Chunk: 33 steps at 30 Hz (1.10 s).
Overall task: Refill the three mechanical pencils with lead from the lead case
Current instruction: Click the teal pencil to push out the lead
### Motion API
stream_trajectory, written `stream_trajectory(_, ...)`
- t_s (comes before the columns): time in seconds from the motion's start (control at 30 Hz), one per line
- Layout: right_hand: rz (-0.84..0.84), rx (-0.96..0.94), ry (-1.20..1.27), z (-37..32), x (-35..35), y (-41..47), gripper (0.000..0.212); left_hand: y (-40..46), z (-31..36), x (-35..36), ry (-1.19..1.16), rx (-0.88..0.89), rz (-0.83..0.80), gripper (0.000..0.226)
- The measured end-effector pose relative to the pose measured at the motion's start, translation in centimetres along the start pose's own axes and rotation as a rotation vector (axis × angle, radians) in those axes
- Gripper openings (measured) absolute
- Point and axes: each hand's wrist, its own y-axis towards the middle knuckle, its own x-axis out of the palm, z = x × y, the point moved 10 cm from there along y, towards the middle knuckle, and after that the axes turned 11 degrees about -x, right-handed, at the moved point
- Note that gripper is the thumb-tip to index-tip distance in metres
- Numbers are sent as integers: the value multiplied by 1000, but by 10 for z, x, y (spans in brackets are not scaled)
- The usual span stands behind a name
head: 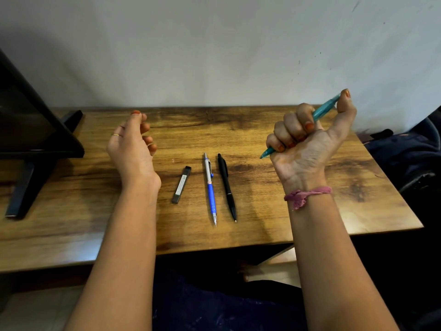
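My right hand (307, 139) is raised above the wooden table (310, 206) and grips a teal mechanical pencil (324, 109) in a fist, with the thumb on its upper end and the tip pointing down-left. My left hand (132, 145) hovers over the table's left half, fingers loosely curled and holding nothing. Between my arms lie a dark lead case (181, 185), a blue and silver mechanical pencil (210, 189) and a black mechanical pencil (226, 186), side by side with tips toward me.
A black monitor on a stand (28, 130) occupies the table's left side. A white wall (214, 48) runs behind the table. Dark fabric and a chair (412, 158) sit off the right edge.
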Motion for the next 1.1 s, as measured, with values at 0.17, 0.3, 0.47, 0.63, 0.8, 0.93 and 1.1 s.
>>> stream_trajectory(0.17, 8, -4, -4, 1, -1, -1, 55, 1, -1, -1, 9, 0, 4, 11)
stream_trajectory(0.3, 9, 8, 18, 3, -1, 0, 56, 1, -1, 0, 5, 0, -2, 12)
stream_trajectory(0.47, 4, 22, 22, 3, -1, -1, 55, 0, -2, 0, 7, -3, -2, 12)
stream_trajectory(0.63, 0, 61, 50, 5, -1, -2, 58, 1, -1, -1, 8, -1, 4, 12)
stream_trajectory(0.8, -19, 64, 58, 7, -1, -2, 60, 1, -2, -2, 8, -1, 1, 10)
stream_trajectory(0.93, -42, 80, 106, 10, 1, 0, 54, 2, -2, -1, 8, -3, 1, 11)
stream_trajectory(1.1, -14, 36, 104, 11, -3, 4, 40, 1, -2, -1, 16, -6, 2, 10)
